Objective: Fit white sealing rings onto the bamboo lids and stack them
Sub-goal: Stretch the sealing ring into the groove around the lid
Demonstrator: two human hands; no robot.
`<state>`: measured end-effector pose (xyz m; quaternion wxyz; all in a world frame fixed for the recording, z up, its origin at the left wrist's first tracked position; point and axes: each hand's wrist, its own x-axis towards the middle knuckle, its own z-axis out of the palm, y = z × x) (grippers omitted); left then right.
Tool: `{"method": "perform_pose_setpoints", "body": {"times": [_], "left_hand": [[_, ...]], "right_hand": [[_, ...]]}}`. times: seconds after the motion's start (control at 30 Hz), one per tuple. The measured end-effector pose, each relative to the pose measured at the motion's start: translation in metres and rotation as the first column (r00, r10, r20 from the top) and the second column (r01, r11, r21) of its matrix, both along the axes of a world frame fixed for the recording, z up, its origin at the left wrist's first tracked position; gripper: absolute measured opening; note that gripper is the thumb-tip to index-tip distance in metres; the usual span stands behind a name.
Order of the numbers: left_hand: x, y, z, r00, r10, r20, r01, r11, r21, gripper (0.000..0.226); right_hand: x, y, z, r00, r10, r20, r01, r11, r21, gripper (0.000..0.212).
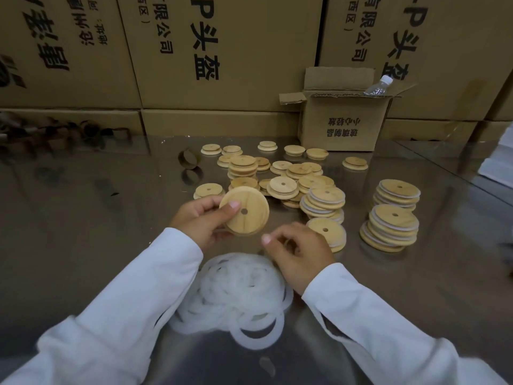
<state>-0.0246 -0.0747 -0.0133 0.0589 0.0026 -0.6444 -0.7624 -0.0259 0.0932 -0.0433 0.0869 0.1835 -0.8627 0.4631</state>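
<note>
Heaped sealing rings [236, 290] lie handy at six o'clock. The left hand [200, 218] pinches a bamboo lid [245, 211] tilted for fitting; the right hand [299, 251] has fingers [287, 241] curled, on what I cannot tell. Finished stacks [394, 215] wait at three o'clock.

I can't tell whether the right hand [301, 252] holds anything; its fingertips curl out of sight. The brown shapes [55, 134] far left blur beyond naming, and the right edge cuts off a white object [497, 165].
</note>
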Motion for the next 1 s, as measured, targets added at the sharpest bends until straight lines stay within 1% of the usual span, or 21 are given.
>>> {"method": "perform_pose_setpoints", "body": {"times": [0.03,0.1,0.33,0.4,0.47,0.53,0.57,0.7,0.77,0.83,0.9,1.0], "left_hand": [[0.0,0.0,0.0,1.0,0.006,0.01,-0.006,1.0,0.016,0.008],[0.0,0.0,0.001,1.0,0.011,0.025,-0.012,1.0,0.023,0.008],[-0.004,-0.002,-0.002,0.998,0.06,0.013,-0.06,0.998,0.008,0.008],[-0.004,-0.002,-0.004,0.998,0.058,0.009,-0.058,0.998,0.001,0.007],[-0.005,-0.003,-0.005,0.998,0.057,0.005,-0.057,0.998,-0.001,0.007],[-0.004,-0.003,-0.006,0.999,0.05,0.009,-0.05,0.999,0.002,0.007],[-0.004,-0.003,-0.006,0.999,0.038,0.02,-0.039,0.999,0.006,0.007],[-0.004,-0.004,-0.007,0.997,-0.01,0.081,0.008,1.0,0.024,0.009],[-0.005,-0.005,-0.007,0.993,-0.007,0.122,0.0,0.999,0.054,0.008],[-0.005,-0.005,-0.007,0.987,-0.012,0.158,0.001,0.998,0.07,0.007],[-0.004,-0.005,-0.006,0.982,-0.046,0.185,0.033,0.997,0.074,0.006],[-0.002,-0.002,-0.004,0.973,-0.107,0.205,0.09,0.992,0.089,0.01]], "right_hand": [[0.001,0.0,-0.001,1.0,0.03,0.007,-0.03,0.995,0.095,0.013],[0.003,-0.002,-0.002,0.998,0.064,0.025,-0.068,0.977,0.202,0.013],[0.009,-0.007,0.003,0.994,0.097,-0.039,-0.084,0.962,0.258,0.027],[0.01,-0.01,0.004,0.991,0.127,-0.037,-0.112,0.954,0.277,0.024],[0.011,-0.013,0.004,0.988,0.157,-0.008,-0.148,0.946,0.288,0.015],[0.011,-0.014,0.003,0.984,0.175,0.029,-0.177,0.957,0.23,0.004],[0.011,-0.015,0.003,0.982,0.184,0.04,-0.188,0.964,0.189,0.004],[0.014,-0.016,0.003,0.975,0.219,0.042,-0.219,0.976,-0.006,0.024],[0.016,-0.016,0.005,0.975,0.221,0.039,-0.216,0.971,-0.098,0.026],[0.014,-0.015,0.009,0.981,0.191,0.022,-0.183,0.963,-0.2,0.024],[0.011,-0.013,0.013,0.992,0.127,0.002,-0.119,0.931,-0.346,0.022],[0.005,-0.009,0.018,0.999,0.017,0.049,0.01,0.863,-0.505,0.02]]}}
